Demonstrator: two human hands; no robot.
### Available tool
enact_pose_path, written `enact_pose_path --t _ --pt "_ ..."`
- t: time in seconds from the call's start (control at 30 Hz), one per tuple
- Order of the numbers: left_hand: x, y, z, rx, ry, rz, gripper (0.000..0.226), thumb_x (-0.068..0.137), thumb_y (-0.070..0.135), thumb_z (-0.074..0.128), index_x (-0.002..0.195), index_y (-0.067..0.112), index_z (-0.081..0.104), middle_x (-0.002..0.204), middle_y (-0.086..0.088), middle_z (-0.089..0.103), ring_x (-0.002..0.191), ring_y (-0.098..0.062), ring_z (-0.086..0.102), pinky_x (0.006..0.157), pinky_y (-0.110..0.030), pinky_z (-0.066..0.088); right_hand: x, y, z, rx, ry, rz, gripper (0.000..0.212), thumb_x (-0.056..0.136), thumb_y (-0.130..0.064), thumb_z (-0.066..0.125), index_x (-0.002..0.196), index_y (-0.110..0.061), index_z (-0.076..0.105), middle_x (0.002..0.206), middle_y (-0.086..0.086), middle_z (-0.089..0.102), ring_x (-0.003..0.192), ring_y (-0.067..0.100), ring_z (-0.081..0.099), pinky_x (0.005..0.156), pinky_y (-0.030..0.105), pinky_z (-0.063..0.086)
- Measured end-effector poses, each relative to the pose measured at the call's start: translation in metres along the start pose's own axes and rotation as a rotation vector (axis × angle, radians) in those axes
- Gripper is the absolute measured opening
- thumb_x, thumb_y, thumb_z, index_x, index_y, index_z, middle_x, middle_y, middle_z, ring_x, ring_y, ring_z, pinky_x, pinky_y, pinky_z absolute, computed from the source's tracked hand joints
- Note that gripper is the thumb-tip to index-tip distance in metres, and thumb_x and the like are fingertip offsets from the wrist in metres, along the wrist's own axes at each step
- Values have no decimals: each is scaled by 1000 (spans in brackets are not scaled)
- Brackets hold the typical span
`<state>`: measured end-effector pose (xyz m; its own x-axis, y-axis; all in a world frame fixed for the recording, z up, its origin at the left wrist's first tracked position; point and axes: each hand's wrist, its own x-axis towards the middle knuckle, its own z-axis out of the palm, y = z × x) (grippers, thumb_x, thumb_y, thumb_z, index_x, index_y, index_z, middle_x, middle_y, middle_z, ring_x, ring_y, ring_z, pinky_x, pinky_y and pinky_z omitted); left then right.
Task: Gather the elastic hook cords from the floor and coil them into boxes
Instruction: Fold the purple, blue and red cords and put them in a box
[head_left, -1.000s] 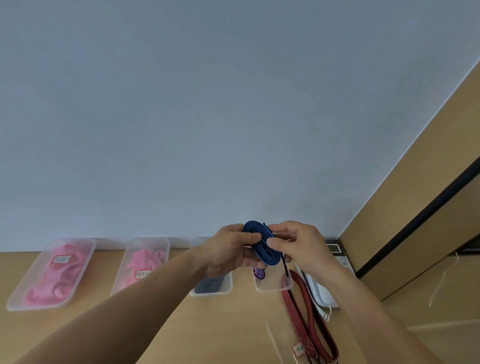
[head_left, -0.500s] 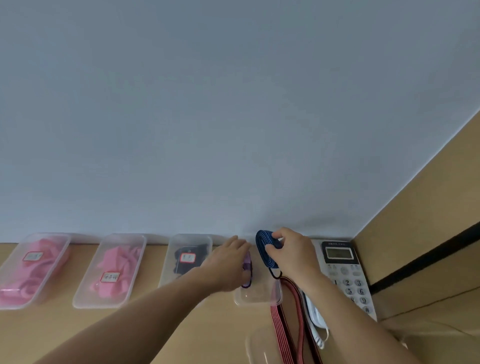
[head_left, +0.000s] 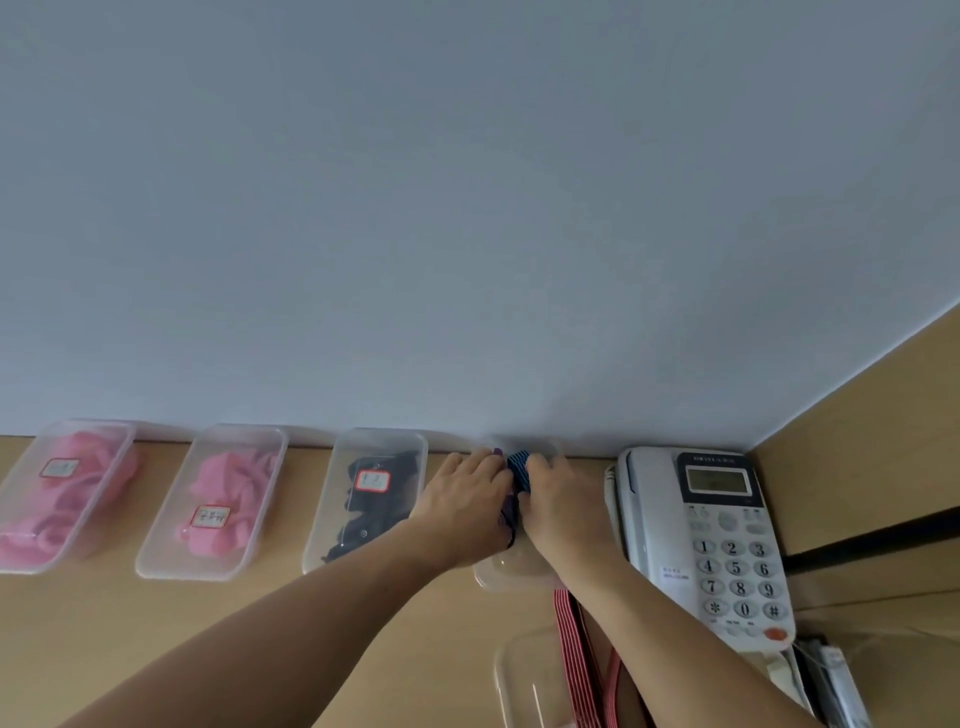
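I see through one wide-angle camera worn on the head, close over the worktop (head_left: 104, 649), facing forward toward the wall (head_left: 467, 208).

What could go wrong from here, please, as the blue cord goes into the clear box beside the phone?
1. The coiled blue cord, squeezed between the left hand and right hand, may spring open on release and pop out of the clear box.
2. The right forearm crosses over the red striped cord; withdrawing could drag it.
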<state>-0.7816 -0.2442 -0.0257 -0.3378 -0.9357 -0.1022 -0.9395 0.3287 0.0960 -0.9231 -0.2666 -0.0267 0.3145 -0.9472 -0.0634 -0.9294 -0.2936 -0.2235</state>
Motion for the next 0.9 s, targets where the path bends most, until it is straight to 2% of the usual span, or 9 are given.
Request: enact_pose_path --t 0.1,0.2,0.27,0.33,0.43,0.57,0.7,0.77,0.9 --pt "-2 -4 5 47 -24 24 52 87 39 50 132 14 53 140 -2 50 138 -21 36 110 -33 28 -5 -2 -1 -128 5 -28 15 94 -22 51 106 -15 54 105 7 62 93 26 62 68 35 46" --pt "-2 -6 6 71 -34 38 54 87 40 55 134 14 51 142 -2 48 138 -22 36 110 -36 28 -8 -3 -6 -240 93 -78 22 67 -24 82 77 -18 64 78 2 67 76 26 62 59 36 47" --pt "-1 -6 6 83 -30 42 53 86 39 56 133 15 50 141 -2 48 136 -24 35 108 -39 29 -9 3 -5 -235 125 -97 23 64 -26 84 74 -18 64 98 5 69 89 29 62 66 40 49" --pt "1 -5 7 70 -56 35 62 85 41 57 140 17 41 142 -3 45 138 -25 31 108 -42 28 -9 10 -3 -179 146 -105 29 61 -29 86 76 -16 65 117 9 66 101 33 62 71 44 51" --pt "0 -2 10 50 -125 8 80 88 48 54 154 20 19 156 -3 27 149 -28 11 116 -47 19 -13 14 2 -122 99 -86 36 60 -33 88 84 -15 67 119 8 65 104 33 61 75 47 53" --pt "-1 -2 12 -6 -196 2 77 95 49 42 158 20 7 166 3 6 152 -25 -11 121 -49 9 -18 23 9 -16 122 -102 37 71 -29 80 104 -17 70 127 6 62 113 32 58 85 45 52" --pt "-2 -3 7 -3 -231 17 77 95 48 38 158 21 4 166 4 1 152 -24 -15 121 -48 6 -28 32 12 3 100 -117 50 76 -23 76 124 -18 64 131 4 59 114 30 57 86 43 52" --pt "-4 -2 3 0 -233 22 78 95 48 39 158 21 4 166 3 2 152 -24 -14 121 -48 5 -29 31 10 4 67 -116 51 81 -24 70 130 -19 59 138 3 54 121 28 51 93 42 48" --pt "-8 0 -9 -6 -207 20 77 96 47 40 158 21 4 166 1 1 152 -23 -13 122 -48 5 -28 30 -5 44 59 -98 44 86 -28 64 129 -22 59 144 1 46 130 25 41 102 40 41"
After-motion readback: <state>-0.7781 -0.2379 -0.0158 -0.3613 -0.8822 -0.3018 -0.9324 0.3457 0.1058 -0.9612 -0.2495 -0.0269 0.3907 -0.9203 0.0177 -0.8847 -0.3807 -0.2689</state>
